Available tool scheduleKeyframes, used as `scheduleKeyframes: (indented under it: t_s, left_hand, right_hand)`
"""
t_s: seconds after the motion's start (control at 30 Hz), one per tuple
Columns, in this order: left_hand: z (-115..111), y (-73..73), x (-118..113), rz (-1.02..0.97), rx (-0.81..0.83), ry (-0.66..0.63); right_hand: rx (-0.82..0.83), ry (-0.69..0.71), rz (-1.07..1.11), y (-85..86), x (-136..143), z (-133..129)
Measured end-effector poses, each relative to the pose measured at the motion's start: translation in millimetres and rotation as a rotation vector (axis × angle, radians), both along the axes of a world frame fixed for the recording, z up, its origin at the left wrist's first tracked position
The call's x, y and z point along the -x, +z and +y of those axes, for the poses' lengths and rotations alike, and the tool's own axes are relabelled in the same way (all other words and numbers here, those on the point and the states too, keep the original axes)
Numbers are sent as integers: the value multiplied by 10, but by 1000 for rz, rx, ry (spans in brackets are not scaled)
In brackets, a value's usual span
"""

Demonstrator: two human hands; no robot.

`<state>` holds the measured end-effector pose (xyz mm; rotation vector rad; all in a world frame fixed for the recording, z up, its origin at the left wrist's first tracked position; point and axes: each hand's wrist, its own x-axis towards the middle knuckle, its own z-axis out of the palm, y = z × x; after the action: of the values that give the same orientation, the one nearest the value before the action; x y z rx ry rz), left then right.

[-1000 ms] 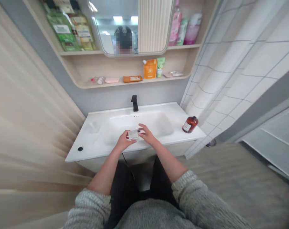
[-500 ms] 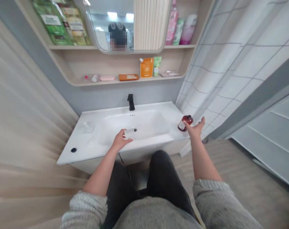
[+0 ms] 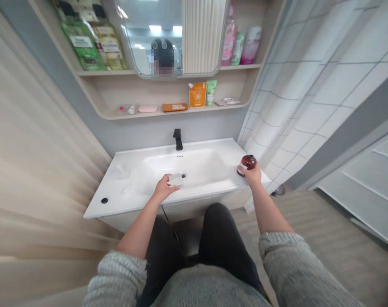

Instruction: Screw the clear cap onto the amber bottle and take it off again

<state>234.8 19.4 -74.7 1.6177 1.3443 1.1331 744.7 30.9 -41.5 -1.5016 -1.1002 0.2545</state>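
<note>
My left hand (image 3: 163,189) is closed around a small clear cup (image 3: 175,180), tilted on its side over the front of the white sink (image 3: 209,166). The dark drain hole shows just past the cup's end. At the right end of the counter, my right hand (image 3: 253,175) wraps round a brown bottle (image 3: 248,161) with a pale label. That bottle has a dark neck and seems to rest on the counter; its base is partly hidden by my fingers.
A black faucet (image 3: 178,140) rises behind the basin. On the left counter lie a round black cap (image 3: 104,200) and a faint clear object (image 3: 122,171). Above, a shelf (image 3: 110,116) carries an orange pouch (image 3: 197,94), a green tube (image 3: 211,92) and small items. Curtains hang at both sides.
My right hand has moved left and closed on the brown bottle; before, its fingers were spread beside it. My left hand keeps the cup in nearly the same place. The view has shifted slightly.
</note>
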Motion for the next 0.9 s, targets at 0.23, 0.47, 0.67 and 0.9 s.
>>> scheduleKeyframes:
  t_s: [0.23, 0.47, 0.67, 0.9]
  left_hand:
    - [36, -38, 2, -103, 19, 1]
    - [71, -36, 24, -155, -6, 90]
    - [61, -38, 52, -215, -21, 120]
    - [-35, 69, 38, -209, 11, 116]
  right_hand:
    - [-4, 315, 124, -68, 905, 71]
    - [105, 696, 317, -189, 2113, 293]
    - [219, 890, 252, -234, 2547, 324]
    - [245, 938, 111, -326, 2475, 301]
